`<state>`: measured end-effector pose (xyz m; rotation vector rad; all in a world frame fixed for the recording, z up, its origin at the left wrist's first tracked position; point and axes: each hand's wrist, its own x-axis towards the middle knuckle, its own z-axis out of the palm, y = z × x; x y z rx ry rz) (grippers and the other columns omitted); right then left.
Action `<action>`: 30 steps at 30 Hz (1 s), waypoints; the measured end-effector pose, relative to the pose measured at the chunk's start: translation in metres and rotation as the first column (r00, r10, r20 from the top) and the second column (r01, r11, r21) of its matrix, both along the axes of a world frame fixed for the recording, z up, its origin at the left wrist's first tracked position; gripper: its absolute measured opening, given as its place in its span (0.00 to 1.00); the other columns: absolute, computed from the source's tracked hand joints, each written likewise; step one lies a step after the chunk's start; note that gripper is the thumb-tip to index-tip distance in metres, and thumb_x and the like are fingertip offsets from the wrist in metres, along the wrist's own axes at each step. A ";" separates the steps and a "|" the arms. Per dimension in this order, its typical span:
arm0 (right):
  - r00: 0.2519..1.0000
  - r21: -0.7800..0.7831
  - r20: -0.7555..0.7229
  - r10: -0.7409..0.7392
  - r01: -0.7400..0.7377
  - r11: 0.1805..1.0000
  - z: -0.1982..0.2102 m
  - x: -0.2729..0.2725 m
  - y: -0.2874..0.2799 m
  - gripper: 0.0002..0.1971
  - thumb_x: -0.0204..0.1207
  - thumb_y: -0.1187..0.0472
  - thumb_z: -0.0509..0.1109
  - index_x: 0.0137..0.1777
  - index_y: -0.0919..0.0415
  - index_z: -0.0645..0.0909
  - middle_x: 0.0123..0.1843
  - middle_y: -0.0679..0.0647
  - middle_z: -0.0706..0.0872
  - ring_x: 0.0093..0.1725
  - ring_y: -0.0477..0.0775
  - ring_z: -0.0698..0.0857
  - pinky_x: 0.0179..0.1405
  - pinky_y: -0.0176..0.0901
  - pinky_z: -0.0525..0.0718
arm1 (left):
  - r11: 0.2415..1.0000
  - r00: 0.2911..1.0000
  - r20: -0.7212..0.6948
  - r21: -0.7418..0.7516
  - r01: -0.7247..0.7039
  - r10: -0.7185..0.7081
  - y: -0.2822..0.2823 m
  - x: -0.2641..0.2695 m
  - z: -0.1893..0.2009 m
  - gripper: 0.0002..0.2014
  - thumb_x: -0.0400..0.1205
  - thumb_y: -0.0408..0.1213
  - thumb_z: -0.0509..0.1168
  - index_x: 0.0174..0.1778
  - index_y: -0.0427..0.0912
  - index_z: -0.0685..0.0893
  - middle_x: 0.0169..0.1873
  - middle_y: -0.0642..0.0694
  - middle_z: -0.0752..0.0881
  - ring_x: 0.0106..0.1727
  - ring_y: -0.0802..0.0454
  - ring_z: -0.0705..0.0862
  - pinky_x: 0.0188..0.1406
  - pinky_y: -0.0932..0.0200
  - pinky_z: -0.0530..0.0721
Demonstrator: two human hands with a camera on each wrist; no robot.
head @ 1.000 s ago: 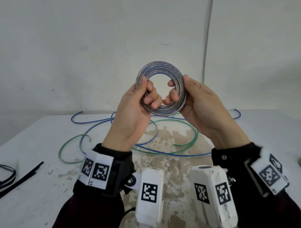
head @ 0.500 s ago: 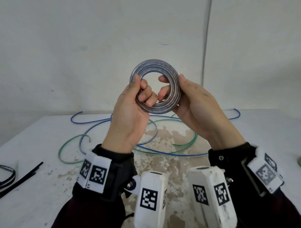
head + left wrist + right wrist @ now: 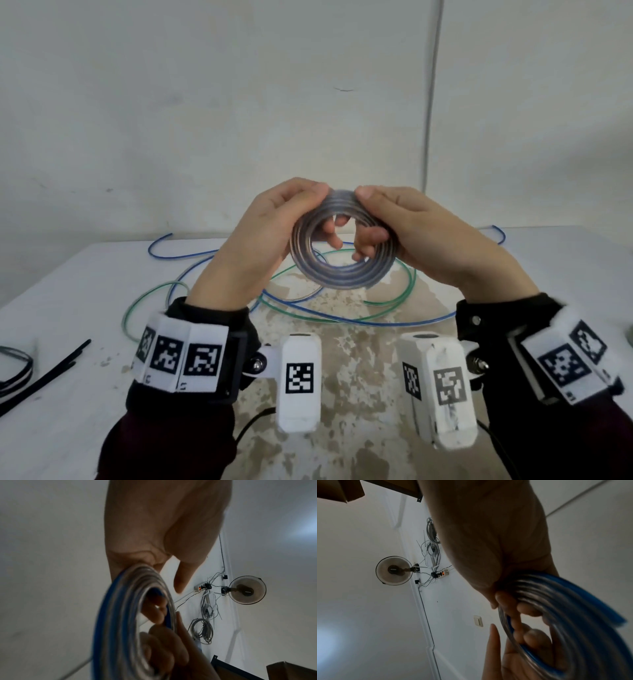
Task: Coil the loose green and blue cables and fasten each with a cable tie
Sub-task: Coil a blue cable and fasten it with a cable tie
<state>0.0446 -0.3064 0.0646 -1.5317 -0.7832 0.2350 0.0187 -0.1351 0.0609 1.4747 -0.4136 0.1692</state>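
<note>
A tight coil of blue cable (image 3: 337,274) hangs in the air above the table, tilted toward me. My left hand (image 3: 274,226) grips its left and top rim, thumb on top and fingers through the hole. My right hand (image 3: 404,229) grips the right and top rim the same way. In the left wrist view the coil (image 3: 120,615) runs past my curled fingers (image 3: 154,612); in the right wrist view the coil (image 3: 573,615) is blurred. Loose green cable (image 3: 407,291) and more blue cable (image 3: 394,322) lie looped on the table below. Black cable ties (image 3: 48,370) lie at the left.
The white table (image 3: 85,274) has a worn brownish patch at its centre. A plain wall stands close behind, with a thin conduit (image 3: 433,102) running down it. A dark coiled cable (image 3: 13,366) lies at the far left edge.
Both hands have come down and tipped the coil from upright and facing me to nearly flat, and their grips have shifted from the coil's sides to its top rim.
</note>
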 end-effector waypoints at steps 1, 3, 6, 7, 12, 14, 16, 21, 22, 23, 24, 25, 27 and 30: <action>1.000 -0.049 0.005 0.016 -0.015 0.999 -0.001 -0.001 -0.001 0.18 0.88 0.59 0.50 0.50 0.70 0.77 0.23 0.45 0.67 0.26 0.48 0.72 0.40 0.42 0.84 | 0.997 1.000 -0.004 0.072 0.012 -0.012 0.001 -0.002 0.000 0.11 0.82 0.39 0.63 0.49 0.32 0.80 0.29 0.41 0.81 0.27 0.44 0.81 0.35 0.57 0.84; 1.000 -0.111 0.002 0.012 -0.012 0.994 -0.003 -0.002 -0.002 0.14 0.87 0.58 0.53 0.53 0.69 0.73 0.22 0.45 0.70 0.25 0.48 0.72 0.41 0.45 0.83 | 0.980 0.999 -0.022 0.194 0.033 -0.030 0.003 -0.005 -0.001 0.15 0.76 0.44 0.65 0.53 0.36 0.80 0.27 0.42 0.81 0.26 0.43 0.81 0.34 0.55 0.84; 1.000 -0.159 -0.005 0.019 -0.019 0.987 -0.006 -0.003 -0.002 0.10 0.86 0.57 0.54 0.57 0.65 0.68 0.20 0.45 0.72 0.24 0.50 0.72 0.41 0.49 0.82 | 0.964 0.996 -0.066 0.252 0.082 -0.067 0.005 -0.006 -0.002 0.19 0.76 0.44 0.68 0.60 0.39 0.78 0.27 0.42 0.82 0.23 0.44 0.81 0.33 0.52 0.83; 1.000 -0.163 -0.016 0.020 -0.022 0.986 -0.006 -0.003 -0.002 0.10 0.86 0.57 0.55 0.57 0.64 0.68 0.21 0.46 0.72 0.24 0.50 0.72 0.39 0.48 0.82 | 0.962 0.992 -0.086 0.248 0.113 -0.094 0.005 -0.006 -0.003 0.20 0.77 0.43 0.69 0.62 0.39 0.77 0.28 0.42 0.83 0.22 0.45 0.80 0.33 0.52 0.82; 0.995 -0.177 -0.094 -0.042 0.024 0.984 -0.006 -0.003 0.000 0.08 0.87 0.57 0.53 0.56 0.63 0.67 0.22 0.49 0.77 0.21 0.49 0.71 0.29 0.42 0.79 | 0.957 0.981 -0.109 0.227 0.183 -0.162 -0.006 -0.009 -0.005 0.23 0.78 0.39 0.68 0.68 0.41 0.72 0.28 0.43 0.82 0.18 0.53 0.68 0.24 0.57 0.81; 0.990 -0.175 -0.116 -0.075 0.054 0.983 -0.006 -0.001 0.000 0.09 0.87 0.58 0.53 0.57 0.63 0.68 0.20 0.48 0.75 0.20 0.49 0.71 0.27 0.41 0.79 | 0.952 0.991 -0.063 0.277 0.132 -0.119 -0.012 -0.007 -0.008 0.18 0.80 0.34 0.67 0.66 0.42 0.76 0.25 0.45 0.77 0.18 0.54 0.64 0.22 0.58 0.80; 0.985 -0.133 -0.149 -0.083 0.063 0.989 -0.006 0.001 0.000 0.10 0.87 0.58 0.55 0.60 0.64 0.69 0.22 0.51 0.71 0.21 0.49 0.71 0.27 0.41 0.78 | 0.952 0.998 -0.007 0.300 0.054 -0.055 -0.016 -0.006 -0.009 0.13 0.81 0.31 0.66 0.62 0.38 0.79 0.20 0.51 0.72 0.17 0.55 0.62 0.19 0.60 0.76; 0.978 -0.038 -0.160 -0.132 0.128 0.991 -0.004 0.003 0.005 0.09 0.86 0.63 0.55 0.60 0.63 0.74 0.33 0.61 0.80 0.30 0.54 0.79 0.35 0.45 0.82 | 0.957 0.997 0.064 0.287 -0.050 0.033 -0.012 -0.004 -0.007 0.04 0.81 0.32 0.65 0.50 0.40 0.84 0.16 0.55 0.73 0.15 0.57 0.65 0.17 0.64 0.70; 0.974 0.005 -0.168 -0.155 0.158 0.987 -0.003 0.004 0.006 0.09 0.85 0.64 0.55 0.58 0.63 0.75 0.35 0.62 0.81 0.31 0.55 0.82 0.35 0.45 0.83 | 0.965 0.995 0.087 0.251 -0.075 0.055 -0.010 -0.004 -0.006 0.05 0.81 0.31 0.65 0.50 0.40 0.85 0.17 0.54 0.71 0.15 0.56 0.65 0.17 0.65 0.70; 0.968 0.055 -0.187 -0.170 0.183 0.982 -0.002 0.004 0.006 0.10 0.85 0.65 0.54 0.57 0.64 0.76 0.36 0.62 0.83 0.32 0.56 0.83 0.38 0.46 0.84 | 0.976 0.990 0.110 0.192 -0.107 0.086 -0.007 -0.003 -0.005 0.05 0.82 0.30 0.64 0.50 0.39 0.85 0.18 0.52 0.70 0.15 0.56 0.64 0.17 0.65 0.70; 0.965 0.095 -0.201 -0.170 0.192 0.977 -0.002 0.005 0.006 0.11 0.86 0.64 0.53 0.54 0.64 0.78 0.37 0.61 0.84 0.34 0.57 0.85 0.42 0.49 0.84 | 0.983 0.984 0.126 0.113 -0.144 0.129 -0.005 -0.002 -0.004 0.06 0.82 0.29 0.63 0.50 0.39 0.84 0.18 0.52 0.69 0.16 0.57 0.63 0.16 0.65 0.69; 0.965 0.112 -0.208 -0.158 0.184 0.977 -0.003 0.005 0.006 0.13 0.87 0.63 0.52 0.52 0.65 0.79 0.37 0.60 0.86 0.36 0.57 0.86 0.45 0.50 0.85 | 0.982 0.975 0.130 0.025 -0.185 0.181 -0.002 0.000 -0.002 0.06 0.83 0.28 0.62 0.50 0.38 0.84 0.19 0.52 0.69 0.16 0.58 0.62 0.16 0.65 0.69; 0.972 0.096 -0.209 -0.108 0.130 0.987 -0.006 0.003 0.010 0.18 0.88 0.60 0.51 0.48 0.64 0.82 0.39 0.57 0.88 0.41 0.55 0.87 0.49 0.48 0.86 | 0.954 0.951 0.128 -0.142 -0.264 0.283 0.003 0.003 0.000 0.06 0.84 0.29 0.61 0.52 0.38 0.82 0.18 0.54 0.68 0.17 0.58 0.61 0.16 0.65 0.69; 0.976 0.114 -0.212 -0.055 0.081 0.990 -0.011 -0.002 0.021 0.19 0.88 0.57 0.50 0.51 0.61 0.82 0.42 0.54 0.90 0.45 0.53 0.87 0.52 0.48 0.86 | 0.893 0.912 0.135 -0.300 -0.334 0.387 0.003 0.004 0.000 0.06 0.84 0.30 0.61 0.54 0.37 0.81 0.19 0.53 0.68 0.18 0.58 0.61 0.18 0.65 0.68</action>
